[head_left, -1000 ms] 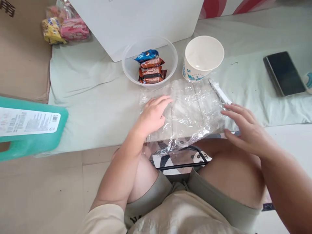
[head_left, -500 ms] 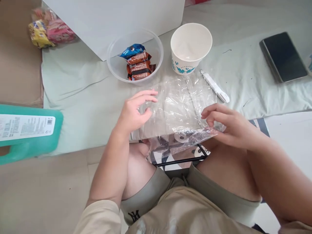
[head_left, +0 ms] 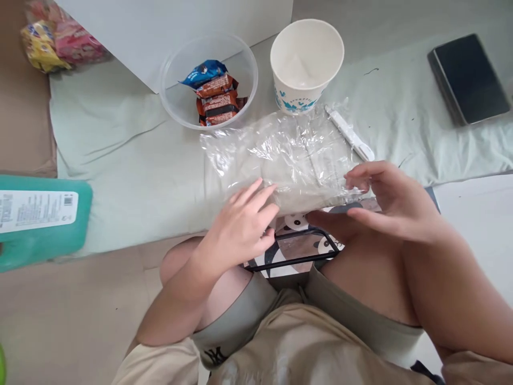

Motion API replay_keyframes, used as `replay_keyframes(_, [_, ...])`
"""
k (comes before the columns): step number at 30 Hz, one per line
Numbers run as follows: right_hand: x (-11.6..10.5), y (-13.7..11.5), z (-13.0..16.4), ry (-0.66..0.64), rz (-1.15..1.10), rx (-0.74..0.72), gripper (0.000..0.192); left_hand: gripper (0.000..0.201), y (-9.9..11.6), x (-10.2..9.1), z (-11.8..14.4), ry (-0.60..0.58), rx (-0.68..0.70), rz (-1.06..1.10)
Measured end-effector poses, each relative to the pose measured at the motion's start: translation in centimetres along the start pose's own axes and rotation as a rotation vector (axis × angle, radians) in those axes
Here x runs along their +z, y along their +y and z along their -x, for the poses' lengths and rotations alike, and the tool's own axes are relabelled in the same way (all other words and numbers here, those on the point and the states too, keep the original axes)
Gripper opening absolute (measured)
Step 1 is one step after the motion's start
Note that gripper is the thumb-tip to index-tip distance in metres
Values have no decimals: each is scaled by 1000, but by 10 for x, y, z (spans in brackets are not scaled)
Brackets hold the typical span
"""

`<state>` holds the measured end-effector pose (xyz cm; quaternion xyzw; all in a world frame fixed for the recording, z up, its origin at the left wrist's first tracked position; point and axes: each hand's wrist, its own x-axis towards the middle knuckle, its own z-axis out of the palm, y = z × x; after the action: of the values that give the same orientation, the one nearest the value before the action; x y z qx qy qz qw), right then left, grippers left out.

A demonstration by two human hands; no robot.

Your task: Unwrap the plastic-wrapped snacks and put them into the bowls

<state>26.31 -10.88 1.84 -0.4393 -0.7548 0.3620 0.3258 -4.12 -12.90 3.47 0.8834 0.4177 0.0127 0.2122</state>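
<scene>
A crinkled clear plastic bag [head_left: 276,155] lies flat on the pale green cloth in front of me. My left hand [head_left: 244,224] rests over its near left edge, fingers spread and pointing forward. At the bag's near right corner, my right hand [head_left: 393,203] has its thumb and fingers apart, with nothing between them. A white utility knife [head_left: 348,133] lies on the bag's far right part. Behind the bag stand a white paper cup [head_left: 294,96] with blue leaf prints and a clear plastic bowl [head_left: 170,101] holding several wrapped snacks [head_left: 218,101], one blue and others brown.
A black phone [head_left: 471,77] lies at the far right. On the left is a green jug [head_left: 82,214] with a white label. Pink and yellow snack packs [head_left: 76,43] sit by a white box [head_left: 180,27] at the back. The cloth's front edge runs just above my knees.
My left hand has moved right and toward me, onto the bag's near edge. My right hand has opened wider. The bag now lies flatter and farther onto the cloth. The view has shifted slightly.
</scene>
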Motion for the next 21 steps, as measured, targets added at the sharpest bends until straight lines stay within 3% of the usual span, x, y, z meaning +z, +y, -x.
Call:
replay_keyframes(4, [-2, -1, 4, 116, -261, -52, 37, 53, -12, -9, -5, 13, -78, 200])
replay_keyframes(9, [1, 8, 3, 350, -429, -135, 35, 53, -15, -13, -8, 13, 30, 242])
replay_keyframes(13, [0, 16, 2, 490, -459, -92, 31, 14, -17, -11, -7, 98, 72, 231])
replay_keyframes(16, [-1, 21, 3, 516, -446, -7, 39, 23, -22, -16, -4, 239, 41, 401])
replay_keyframes(21, [-1, 25, 5, 485, -438, 127, 57, 11, -43, -23, -1, 410, -108, 802])
